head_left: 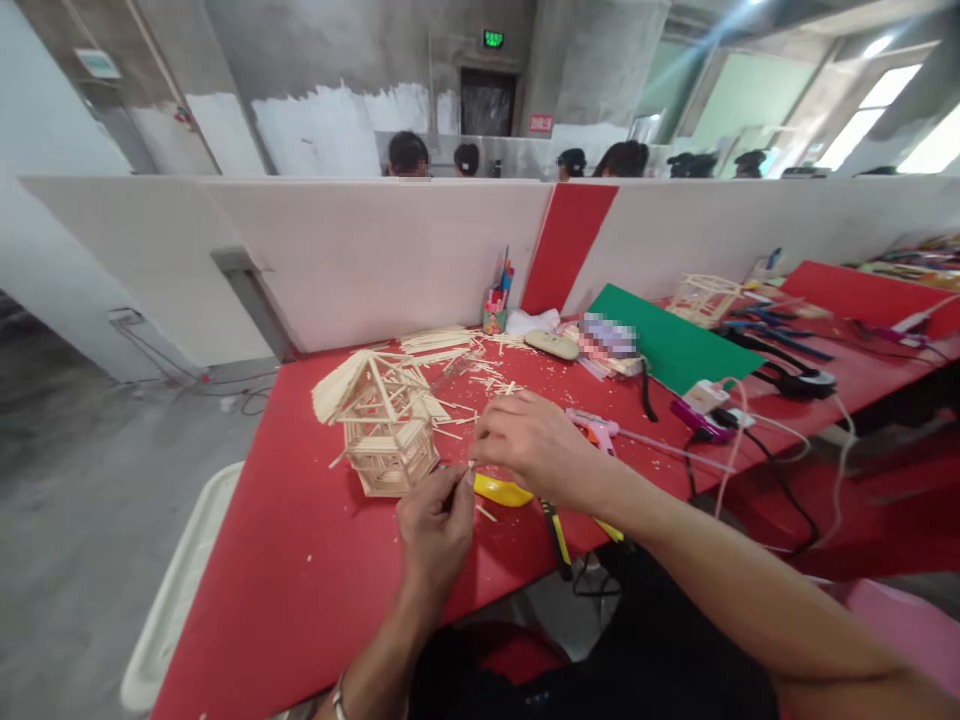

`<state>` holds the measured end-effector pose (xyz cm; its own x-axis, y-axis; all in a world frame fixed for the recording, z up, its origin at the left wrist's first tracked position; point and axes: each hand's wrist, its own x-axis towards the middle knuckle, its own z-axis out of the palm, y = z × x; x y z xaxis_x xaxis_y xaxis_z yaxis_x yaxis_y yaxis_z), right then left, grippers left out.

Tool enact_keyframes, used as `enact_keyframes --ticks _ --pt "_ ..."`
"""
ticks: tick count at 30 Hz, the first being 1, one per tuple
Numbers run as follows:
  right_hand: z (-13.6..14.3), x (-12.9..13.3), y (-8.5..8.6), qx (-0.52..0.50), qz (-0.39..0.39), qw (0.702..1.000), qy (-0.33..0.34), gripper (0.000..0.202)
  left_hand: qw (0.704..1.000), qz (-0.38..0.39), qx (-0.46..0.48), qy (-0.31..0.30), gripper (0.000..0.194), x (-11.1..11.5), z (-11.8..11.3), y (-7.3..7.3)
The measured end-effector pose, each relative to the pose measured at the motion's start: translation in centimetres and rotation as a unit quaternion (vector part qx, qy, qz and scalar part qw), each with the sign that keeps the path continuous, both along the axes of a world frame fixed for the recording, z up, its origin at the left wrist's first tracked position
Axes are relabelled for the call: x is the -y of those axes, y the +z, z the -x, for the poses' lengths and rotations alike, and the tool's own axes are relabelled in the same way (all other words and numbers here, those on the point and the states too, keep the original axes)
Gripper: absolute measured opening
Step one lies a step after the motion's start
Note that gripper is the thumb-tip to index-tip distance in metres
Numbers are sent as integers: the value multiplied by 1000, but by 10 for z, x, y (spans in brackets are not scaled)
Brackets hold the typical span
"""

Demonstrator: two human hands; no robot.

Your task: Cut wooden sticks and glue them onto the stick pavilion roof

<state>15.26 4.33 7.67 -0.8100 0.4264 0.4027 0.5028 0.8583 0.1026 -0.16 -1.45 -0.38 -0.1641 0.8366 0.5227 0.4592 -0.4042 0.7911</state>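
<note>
On the red-topped table (277, 560), the pale, open-framed house model of thin wooden sticks (382, 440) stands upright at the left, just beside the left hand (435, 515). It should be light, stiff along each stick but fragile at the joints; the safest hold looks to be low, around the dense base, rather than by the slanted roof panel (341, 388) of close-set sticks. To its right, the left thumb and forefinger pinch a tiny pale wooden piece (472, 466). That piece probably weighs almost nothing and could slip or snap under a hard squeeze, so light fingertips suit it. The right hand (521, 440) arches over with curled fingers, their tips at the same piece; whether they grip it too, I cannot tell.

The model's far side is hidden, and so is most of the tiny piece. The smooth, curved yellow object (504, 490) is partly covered by the hands, its kind unclear; farther right, what looks like a pink-and-orange glue gun (600, 430) disappears behind the right forearm.
</note>
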Motion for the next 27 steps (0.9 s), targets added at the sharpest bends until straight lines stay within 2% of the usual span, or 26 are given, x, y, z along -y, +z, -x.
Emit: enact_keyframes --ticks 2,3,6,9,11,13,15,19,21,24,26,27 --pt "-20 12 -16 -82 1 996 -47 22 1000 11 17 -12 16 -2 -7 -3" --pt "-31 20 -26 -130 5 987 -91 27 999 23 31 -16 16 -3 -9 -5" --pt "-58 50 -71 -227 74 930 -278 45 991 88 96 -24 16 -6 -13 -11" --pt "-65 79 -116 -124 215 875 -415 88 972 168 159 -44 16 -9 -16 -18" --pt "-58 90 -132 -51 260 853 -449 99 961 198 186 -59 16 -10 -19 -23" --pt "-50 92 -134 -2 276 842 -463 97 953 214 204 -69 18 -11 -20 -26" --pt "-48 86 -128 32 289 836 -466 91 947 227 215 -71 19 -12 -19 -26" --pt "-70 69 -118 26 324 832 -451 80 939 237 240 -69 21 -11 -12 -21" --pt "-84 65 -120 -38 362 828 -427 79 934 237 258 -64 21 -10 -10 -18" --pt "-89 75 -124 -211 402 822 -344 87 927 237 284 -64 22 -9 -9 -16" --pt "-80 88 -124 -322 411 799 -300 89 925 226 297 -68 24 -9 -10 -15" --pt "-73 95 -123 -359 438 776 -278 89 926 216 300 -72 25 -9 -11 -14"
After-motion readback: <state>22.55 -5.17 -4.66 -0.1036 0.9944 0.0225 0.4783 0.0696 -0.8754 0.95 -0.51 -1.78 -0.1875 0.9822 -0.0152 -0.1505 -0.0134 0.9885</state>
